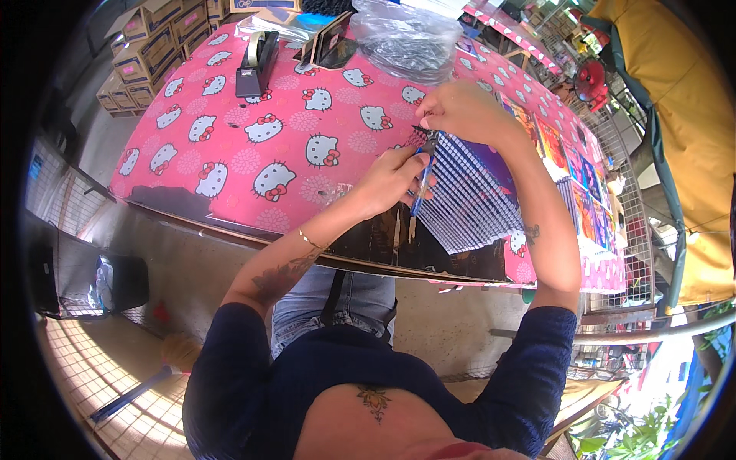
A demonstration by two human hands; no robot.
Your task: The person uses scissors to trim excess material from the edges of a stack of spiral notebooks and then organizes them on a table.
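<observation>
My left hand (391, 178) is closed around a slim blue item (424, 180), which stands nearly upright in the view above the table's front edge; its exact kind is hard to tell. My right hand (464, 113) is bent over the top of that item, thumb and fingers pinched together. Small dark bits show by the right fingertips, too fine to name. Just right of the blue item lies a row of stacked spiral-bound notebooks (474, 201), their blue and white ringed edges facing me. My right forearm hides part of them.
The table has a pink cartoon-cat cover (264, 130), torn near its front edge. A tape dispenser (257, 65), a dark stand (328, 46) and clear plastic bags (406, 42) sit toward the back. Colourful booklets (586, 176) lie at right. Cardboard boxes (149, 46) stand far left.
</observation>
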